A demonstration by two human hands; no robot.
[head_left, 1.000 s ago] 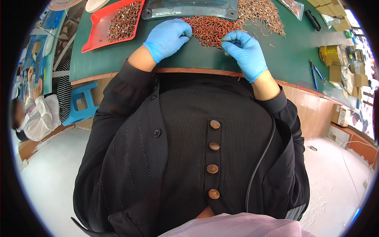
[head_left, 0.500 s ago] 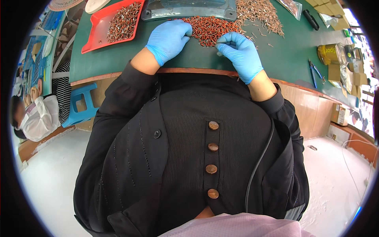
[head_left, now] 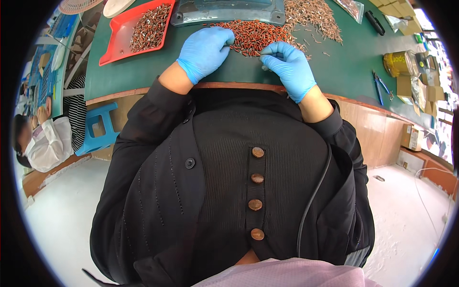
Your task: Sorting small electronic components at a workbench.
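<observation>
Both my hands wear blue gloves and rest on a green table [head_left: 143, 71]. My left hand [head_left: 205, 50] lies at the near left edge of a pile of small red-brown parts [head_left: 253, 33], its fingers curled onto them. My right hand [head_left: 287, 64] sits at the pile's near right edge with thumb and fingers pinched together; what they pinch is too small to make out. A second pile of pale silvery parts [head_left: 311, 14] lies farther back on the right.
A red tray [head_left: 117, 45] of brownish parts stands at the back left, a grey tray [head_left: 229, 12] behind the red pile. Blue-handled pliers [head_left: 380, 86], a yellow container [head_left: 399, 62] and cardboard boxes sit right. A blue stool [head_left: 98, 129] and a seated person [head_left: 40, 143] are at left.
My right hand has drawn slightly toward the table's near edge and pinched its fingers. The left hand stays at the pile.
</observation>
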